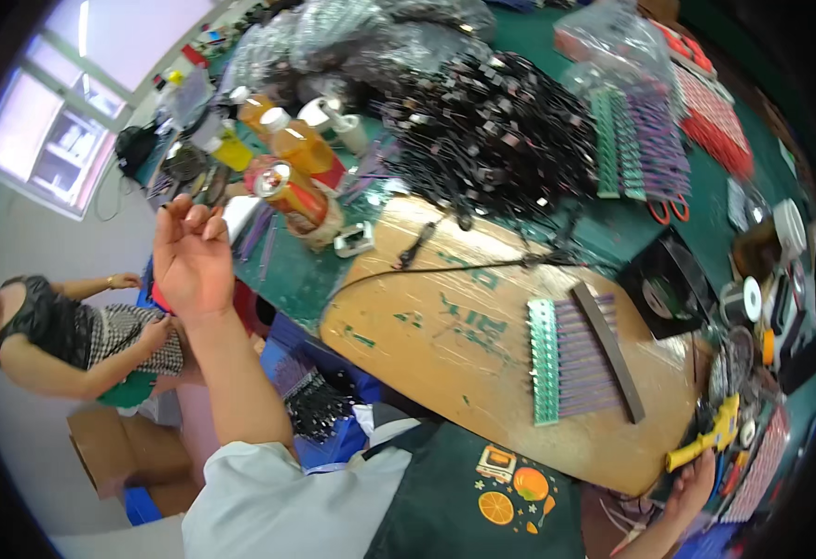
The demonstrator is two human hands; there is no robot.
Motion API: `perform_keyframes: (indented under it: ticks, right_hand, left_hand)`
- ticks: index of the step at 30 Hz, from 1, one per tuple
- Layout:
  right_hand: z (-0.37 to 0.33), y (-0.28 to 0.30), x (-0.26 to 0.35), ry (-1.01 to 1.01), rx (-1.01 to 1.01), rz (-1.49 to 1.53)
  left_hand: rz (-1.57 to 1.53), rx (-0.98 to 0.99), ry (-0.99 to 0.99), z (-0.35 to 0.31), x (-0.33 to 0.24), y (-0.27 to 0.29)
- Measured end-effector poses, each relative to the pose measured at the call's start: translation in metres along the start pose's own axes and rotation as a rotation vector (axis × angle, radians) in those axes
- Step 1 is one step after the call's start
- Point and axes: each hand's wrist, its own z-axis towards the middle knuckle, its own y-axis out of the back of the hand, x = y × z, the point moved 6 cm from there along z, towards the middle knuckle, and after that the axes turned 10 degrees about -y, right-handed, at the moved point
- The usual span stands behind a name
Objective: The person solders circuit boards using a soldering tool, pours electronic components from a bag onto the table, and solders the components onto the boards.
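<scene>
My left hand (194, 256) is raised at the left, palm showing, fingers loosely curled and apart with nothing visible in them. Low at the right, my right hand (692, 489) is closed against a yellow gun-shaped tool (706, 436); its fingers are partly hidden. Between the hands lies a tan board (427, 345). On it rests a green circuit-board strip (543, 363) with purple wires (580, 373) running to the right. A dark flat bar (608, 354) lies across those wires. A black cable (417, 270) curves over the board's far side.
Behind the board is a heap of black cables (492, 130). Bottles (301, 144) and a drink can (292, 196) stand left of it. More wired green strips (618, 144), red-handled scissors (669, 209) and a black fan-like box (664, 284) lie right. A co-worker (82, 335) is at left.
</scene>
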Motion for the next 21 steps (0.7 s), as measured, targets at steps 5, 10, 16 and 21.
perform_keyframes:
  ticks: [5, 10, 16, 21]
  right_hand:
    - [0.023, 0.010, -0.006, 0.021, -0.048, 0.119]
    - [0.004, 0.009, -0.003, 0.104, 0.026, 0.272]
    - [-0.037, -0.020, -0.003, 0.309, 0.117, 0.517]
    - [-0.057, -0.037, -0.046, 0.086, 0.592, 0.514]
  left_hand:
    - [0.621, 0.352, 0.117, -0.063, 0.078, -0.069]
    - [1.018, 0.920, 0.389, -0.185, 0.167, -0.113]
    - [1.010, 1.029, 0.415, -0.228, 0.188, -0.125]
    - [0.878, 0.951, 0.551, -0.240, 0.189, -0.137]
